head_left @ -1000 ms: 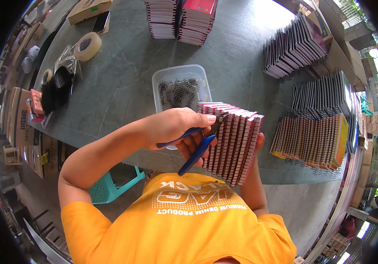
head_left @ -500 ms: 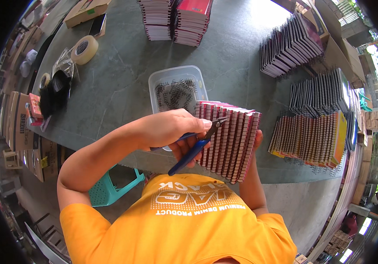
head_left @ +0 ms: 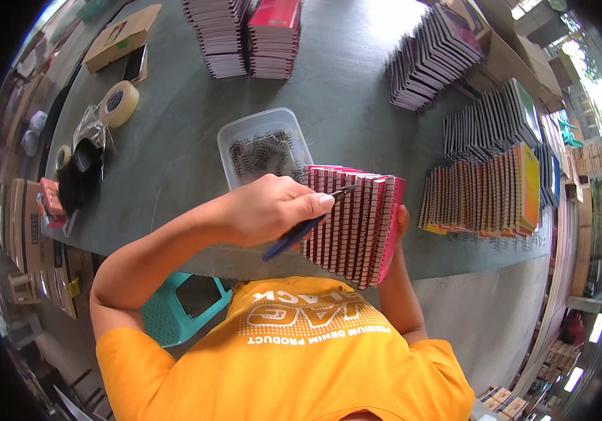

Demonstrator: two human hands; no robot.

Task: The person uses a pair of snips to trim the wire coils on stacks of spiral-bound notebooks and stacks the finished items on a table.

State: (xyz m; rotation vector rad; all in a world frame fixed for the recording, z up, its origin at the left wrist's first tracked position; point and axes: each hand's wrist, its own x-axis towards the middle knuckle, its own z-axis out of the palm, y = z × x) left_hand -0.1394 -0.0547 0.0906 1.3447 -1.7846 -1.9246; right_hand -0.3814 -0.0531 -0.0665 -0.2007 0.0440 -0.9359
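Note:
My left hand (head_left: 269,207) is closed around blue-handled pliers (head_left: 290,241). Their dark, narrow jaws reach the top ends of the spines on a bundle of spiral notebooks (head_left: 346,228). The notebooks are pressed side by side, with the bound edges facing me and a pink-red cover on the right side. My right hand (head_left: 403,221) grips this bundle from its right side; most of its fingers are hidden behind it. Just beyond my left hand, a clear plastic tub (head_left: 227,144) holds dark wire coil pieces (head_left: 262,154).
Red notebook stacks (head_left: 273,45) stand at the far side of the grey table (head_left: 168,140). Dark (head_left: 434,59), black (head_left: 487,123) and yellow-covered notebooks (head_left: 480,193) line the right, beside cardboard boxes. Tape (head_left: 119,104) lies at left; a turquoise stool (head_left: 178,312) is below the edge.
The view has shifted slightly, moving the table items leftward. The plier handles look closer together in my left hand. The notebook bundle has turned a little, showing more of its pink-red cover.

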